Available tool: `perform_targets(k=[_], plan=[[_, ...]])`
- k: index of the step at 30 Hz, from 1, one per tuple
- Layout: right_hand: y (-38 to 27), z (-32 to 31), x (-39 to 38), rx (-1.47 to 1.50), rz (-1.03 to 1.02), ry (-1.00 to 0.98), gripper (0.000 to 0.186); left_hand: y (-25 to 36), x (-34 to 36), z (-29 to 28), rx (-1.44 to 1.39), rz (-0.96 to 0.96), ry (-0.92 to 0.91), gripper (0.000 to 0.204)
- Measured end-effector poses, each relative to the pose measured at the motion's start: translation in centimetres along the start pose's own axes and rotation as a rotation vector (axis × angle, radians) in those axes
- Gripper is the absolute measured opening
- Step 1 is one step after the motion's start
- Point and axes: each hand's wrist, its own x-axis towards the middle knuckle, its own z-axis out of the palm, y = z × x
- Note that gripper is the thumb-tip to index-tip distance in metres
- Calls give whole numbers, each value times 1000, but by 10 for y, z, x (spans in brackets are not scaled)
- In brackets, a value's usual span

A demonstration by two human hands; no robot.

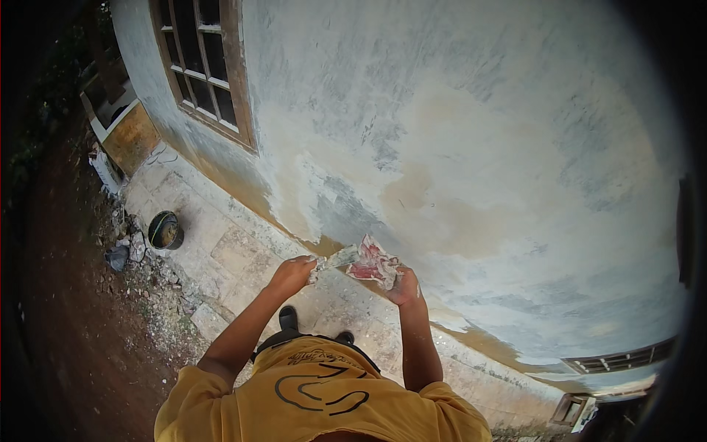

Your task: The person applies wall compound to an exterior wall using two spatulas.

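My left hand (292,275) is closed round the handle of a putty knife (343,256), whose whitish, smeared blade points to the right. My right hand (405,286) grips a red, flat piece coated in white putty (374,264); its exact kind is hard to make out. The blade's tip meets or overlaps the left edge of the red piece, and I cannot tell if they touch. Both hands are in front of my body, close to the lower part of a patchy white and grey wall (479,162) with tan areas.
A wooden-framed window (202,70) is set in the wall at upper left. On the pale paved ledge (243,254) stands a black bucket (166,231). Rubble and a dark stone-like lump (116,258) lie along the ledge's left edge, beside brown soil (81,331). Another window (622,359) shows at lower right.
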Motion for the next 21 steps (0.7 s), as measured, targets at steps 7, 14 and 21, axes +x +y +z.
perform_targets(k=[7,14,21], plan=[[-2,-4,13,16,-395,-38,45,-4,-20,15,-91,-202,18,37],[-2,-5,27,-2017,-1508,471,26,3,-29,11,-395,-448,106,44],[-2,12,99,-2192,-1639,492,11,3,-24,1,-450,-428,123,44]])
